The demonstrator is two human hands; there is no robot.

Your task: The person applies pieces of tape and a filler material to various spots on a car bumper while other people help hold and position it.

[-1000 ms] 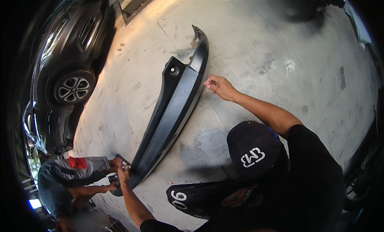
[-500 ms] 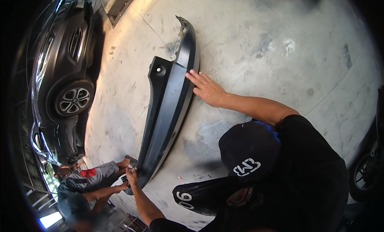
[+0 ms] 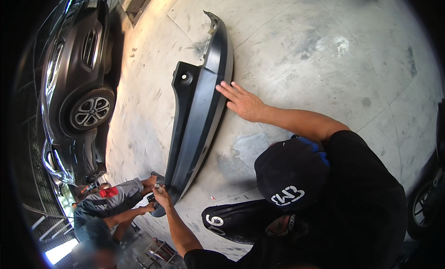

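Observation:
A long dark grey car bumper (image 3: 194,125) lies slanted across the concrete floor (image 3: 324,51), its torn end pointing to the top. My right hand (image 3: 243,102) rests flat on the bumper's right edge with the fingers spread, holding nothing. My left hand (image 3: 162,195) is closed on the bumper's lower end. A crouching co-worker in a grey shirt (image 3: 111,199) grips the same end from the left, hands right beside mine.
A dark car (image 3: 79,83) is parked along the left, front wheel toward the bumper. A black cap (image 3: 287,176) and black shirt fill the lower right. Part of a wheel (image 3: 424,204) shows at the right edge. A low stand (image 3: 160,250) sits by the co-worker.
My right hand, raised with pinched fingers beside the bumper a second ago, has come down flat on its edge. My left hand and the co-worker stay at the lower end.

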